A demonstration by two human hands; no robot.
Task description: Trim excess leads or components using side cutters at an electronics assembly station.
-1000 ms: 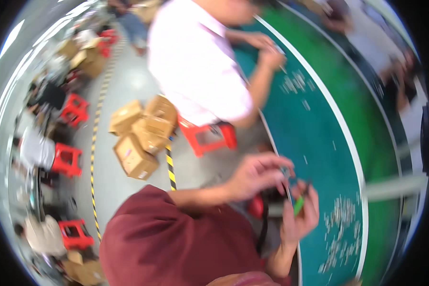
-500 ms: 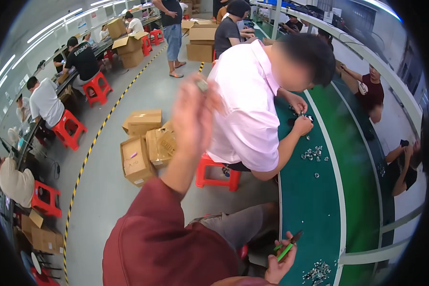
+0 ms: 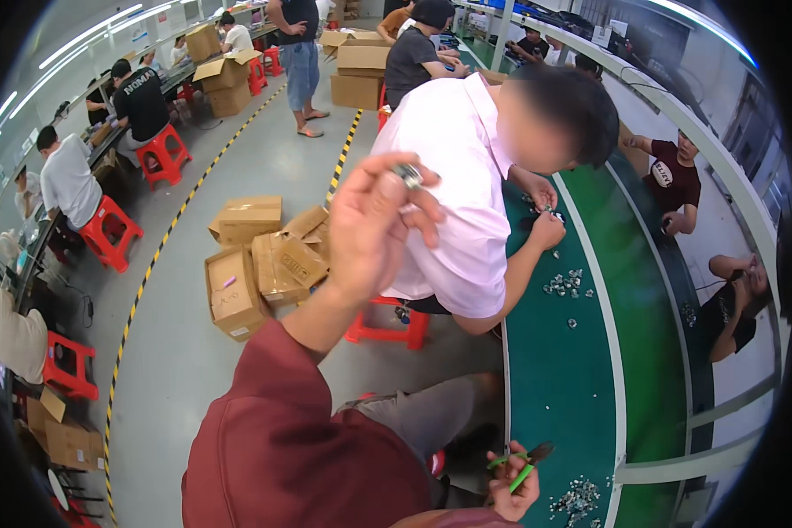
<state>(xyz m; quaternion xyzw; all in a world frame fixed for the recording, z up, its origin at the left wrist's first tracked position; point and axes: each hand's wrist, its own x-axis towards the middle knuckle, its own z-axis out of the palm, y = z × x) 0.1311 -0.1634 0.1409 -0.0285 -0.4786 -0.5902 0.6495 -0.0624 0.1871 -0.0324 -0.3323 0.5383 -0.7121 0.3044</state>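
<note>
My left hand is raised in front of me, pinching a small shiny metal part between thumb and fingertips. Low on the right, my right hand is wrapped round green-handled cutting pliers, whose dark jaws point up over the edge of the green work surface. Just beyond those pliers, a pile of small metal pieces lies on the green surface. The part's finer shape is too small to make out.
A co-worker in a pink shirt sits close ahead, handling small parts above the green surface. More loose metal parts lie near that person's elbow. Cardboard boxes stand on the floor to the left. A white frame rail crosses at right.
My left hand has turned and slowed, so the metal part and the fingers show more sharply. The right hand with the pliers has shifted slightly left and down in the picture.
</note>
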